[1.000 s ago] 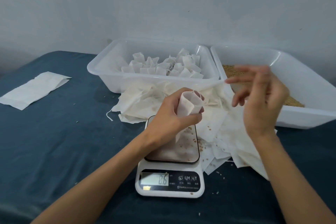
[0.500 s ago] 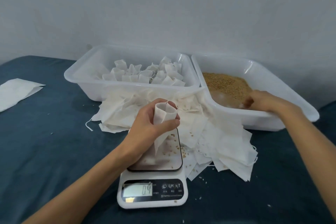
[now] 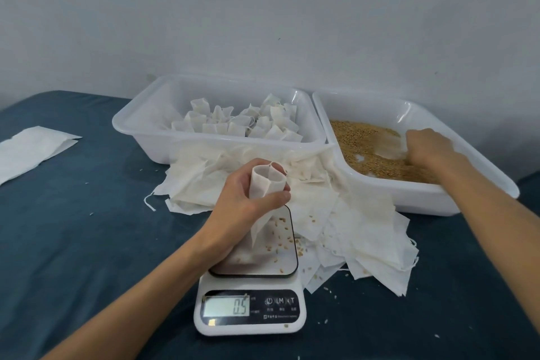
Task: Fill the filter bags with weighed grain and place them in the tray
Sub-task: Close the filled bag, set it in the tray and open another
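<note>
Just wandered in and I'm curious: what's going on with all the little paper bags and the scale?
A person is filling filter bags with grain. The left hand holds an open bag upright over the scale, which reads 0.5. The right hand is down in the grain in the right tray, apparently gathering some. Filled bags already stand in the left tray, and a heap of empty bags lies beside the scale.

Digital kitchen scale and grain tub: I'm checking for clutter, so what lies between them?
In the head view, a pile of empty white paper filter bags with spilled grains covers the blue cloth.
</note>
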